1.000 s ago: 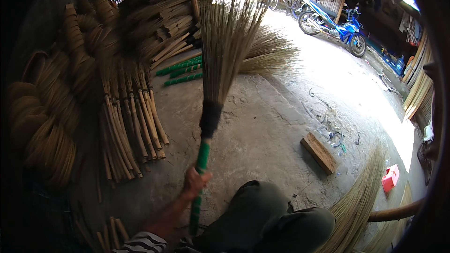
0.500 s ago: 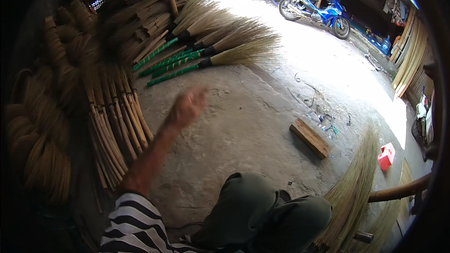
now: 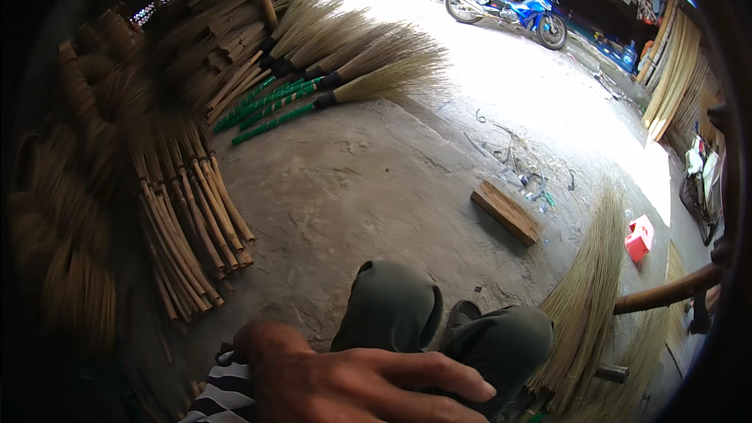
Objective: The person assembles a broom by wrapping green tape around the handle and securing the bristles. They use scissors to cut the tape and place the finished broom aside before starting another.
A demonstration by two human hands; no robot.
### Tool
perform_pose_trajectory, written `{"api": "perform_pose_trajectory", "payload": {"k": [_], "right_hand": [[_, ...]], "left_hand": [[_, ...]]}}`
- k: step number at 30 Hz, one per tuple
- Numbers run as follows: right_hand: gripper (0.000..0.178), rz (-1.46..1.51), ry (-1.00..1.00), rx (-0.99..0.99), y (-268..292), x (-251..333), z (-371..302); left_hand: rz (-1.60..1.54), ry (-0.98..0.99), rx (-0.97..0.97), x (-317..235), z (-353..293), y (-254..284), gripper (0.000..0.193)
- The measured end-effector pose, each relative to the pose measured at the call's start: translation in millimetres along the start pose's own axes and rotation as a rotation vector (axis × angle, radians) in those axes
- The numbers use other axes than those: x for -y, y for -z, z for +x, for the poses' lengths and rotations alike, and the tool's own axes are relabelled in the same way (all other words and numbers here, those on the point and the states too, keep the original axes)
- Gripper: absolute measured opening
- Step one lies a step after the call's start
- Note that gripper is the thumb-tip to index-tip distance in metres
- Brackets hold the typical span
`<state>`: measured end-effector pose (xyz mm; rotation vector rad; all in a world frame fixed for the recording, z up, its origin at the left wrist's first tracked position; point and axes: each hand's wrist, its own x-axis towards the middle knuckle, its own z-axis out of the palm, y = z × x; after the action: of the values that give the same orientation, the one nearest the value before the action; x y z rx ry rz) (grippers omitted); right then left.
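Observation:
Low in front of my knees, my left hand [image 3: 337, 380] is close to the camera. Its fingers stretch to the right, slightly apart, and hold nothing visible. The striped sleeve is bunched at the wrist. Beyond the hand are my knees in dark green trousers [image 3: 395, 301]. My right hand is out of view. To the left lies a row of unwrapped grass brooms with bare bamboo handles [image 3: 205, 223]. Farther off, several finished brooms with green-wrapped handles [image 3: 274, 121] lie fanned out on the floor. A bundle of loose broom grass [image 3: 586, 301] leans beside my right knee.
A wooden block [image 3: 505, 213] lies on the concrete floor [image 3: 352, 188]. Scraps and string [image 3: 525, 164] are scattered beyond it. A pink box [image 3: 639, 238] and a bamboo pole [image 3: 670, 290] are at the right. Stacked grass bundles [image 3: 63, 258] fill the left; a blue motorbike [image 3: 509, 8] stands far off.
My left hand has swung back from over the middle floor toward my lap, and its fingers now point right. The view has shifted slightly. The brooms lie as before.

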<state>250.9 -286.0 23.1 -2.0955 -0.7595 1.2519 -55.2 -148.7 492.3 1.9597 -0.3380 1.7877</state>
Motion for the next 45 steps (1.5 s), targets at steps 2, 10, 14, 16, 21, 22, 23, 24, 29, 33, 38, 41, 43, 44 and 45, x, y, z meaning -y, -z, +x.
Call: {"api": "perform_pose_trajectory", "payload": {"k": [2,10,14,16,21,22,23,24,29,33,38,41,43,44,45], "right_hand": [[0.046,0.011,0.015,-0.003,1,-3,-6],[0.043,0.166,0.090,-0.203,23,-40,-77],[0.038,0.108,0.117,-0.413,46,-68,-138],[0.032,0.100,0.119,-0.595,52,-77,-181],[0.024,-0.020,0.170,-1.026,81,-71,-260],[0.022,-0.054,0.152,-1.117,90,-71,-275],[0.019,-0.104,0.175,-1.238,96,-70,-291],[0.017,-0.144,0.184,-1.346,102,-72,-304],[0.035,-0.345,-0.068,-1.598,113,-114,-360],[0.066,-0.207,-0.425,-1.662,65,-166,-387],[0.112,0.138,-0.818,-1.382,-5,-186,-364],[0.124,0.211,-0.869,-1.315,-13,-189,-348],[0.131,0.321,-0.814,-1.283,-9,-193,-347],[0.131,0.353,-0.823,-1.272,-5,-197,-348],[0.131,0.368,-0.799,-1.292,-2,-201,-354]], "left_hand": [[-0.105,0.167,-0.068,-7,4,-21,0.025],[0.066,0.658,1.354,100,-8,-51,0.051],[0.334,0.881,1.202,213,-56,-81,0.048],[0.646,0.741,1.332,246,-101,-87,0.049],[0.252,0.918,1.606,281,-176,-74,0.048],[0.180,0.898,1.664,282,-179,-74,0.054],[0.150,0.936,1.625,281,-180,-75,0.054],[0.116,0.910,1.558,280,-176,-75,0.055],[0.188,1.168,1.386,271,-153,-67,0.055],[0.157,1.296,1.255,270,-150,-42,0.054],[0.194,1.347,1.210,274,-143,-37,0.056],[0.133,1.328,1.185,272,-135,-49,0.055],[0.111,1.323,1.185,270,-130,-56,0.055],[0.086,1.304,1.185,269,-128,-58,0.055],[0.067,1.295,1.184,268,-127,-60,0.055]]}}
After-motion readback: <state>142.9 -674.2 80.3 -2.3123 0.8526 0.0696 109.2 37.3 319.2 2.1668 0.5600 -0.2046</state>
